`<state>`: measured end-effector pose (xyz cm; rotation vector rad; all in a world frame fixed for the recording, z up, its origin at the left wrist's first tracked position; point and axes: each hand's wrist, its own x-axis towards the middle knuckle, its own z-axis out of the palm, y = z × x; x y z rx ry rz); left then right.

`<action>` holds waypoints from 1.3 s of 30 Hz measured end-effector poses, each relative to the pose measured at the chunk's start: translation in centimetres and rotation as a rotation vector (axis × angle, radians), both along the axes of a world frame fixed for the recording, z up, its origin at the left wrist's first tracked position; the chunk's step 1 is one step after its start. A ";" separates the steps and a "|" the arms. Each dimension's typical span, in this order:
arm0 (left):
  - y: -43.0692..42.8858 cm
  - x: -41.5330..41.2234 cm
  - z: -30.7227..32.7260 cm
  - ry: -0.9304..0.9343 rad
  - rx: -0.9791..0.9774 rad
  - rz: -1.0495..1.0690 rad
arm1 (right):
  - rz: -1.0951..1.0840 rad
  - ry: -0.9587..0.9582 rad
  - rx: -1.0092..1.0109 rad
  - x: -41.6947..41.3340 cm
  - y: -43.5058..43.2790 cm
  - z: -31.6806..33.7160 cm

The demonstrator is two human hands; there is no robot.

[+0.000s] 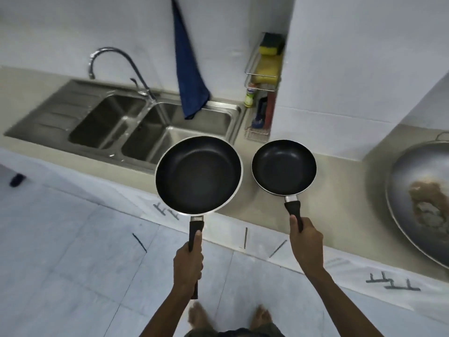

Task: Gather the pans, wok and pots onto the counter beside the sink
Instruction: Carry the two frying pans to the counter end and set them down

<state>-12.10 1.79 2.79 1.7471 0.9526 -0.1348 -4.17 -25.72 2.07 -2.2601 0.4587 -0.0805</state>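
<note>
My left hand (188, 260) grips the black handle of a large black non-stick pan (198, 175), held over the counter's front edge near the sink's right corner. My right hand (306, 242) grips the handle of a smaller black pan (283, 166), held above the beige counter (340, 190) right of the sink. A big steel wok (418, 203) with brown residue inside rests on the counter at the far right, partly cut off by the frame. The double steel sink (136, 130) lies at the left, with a curved tap (116, 66) behind it.
A blue towel (189, 76) hangs from the wall over the sink's back rim. A wire rack (262, 93) with sponges and bottles stands in the corner by a white wall pillar (340, 69). White floor tiles and my bare feet (230, 317) show below.
</note>
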 end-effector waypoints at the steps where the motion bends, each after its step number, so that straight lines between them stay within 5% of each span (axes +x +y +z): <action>1: 1.6 -0.5 0.2 -0.008 0.008 0.033 | 0.039 0.003 0.008 0.4 1.9 0.3; 22: 44.2 -10.2 3.3 -0.116 0.077 0.572 | 0.595 0.035 0.170 5.1 52.1 5.2; 39: 87.6 -1.9 1.5 -0.102 0.049 0.701 | 0.679 0.145 0.210 14.0 101.2 6.0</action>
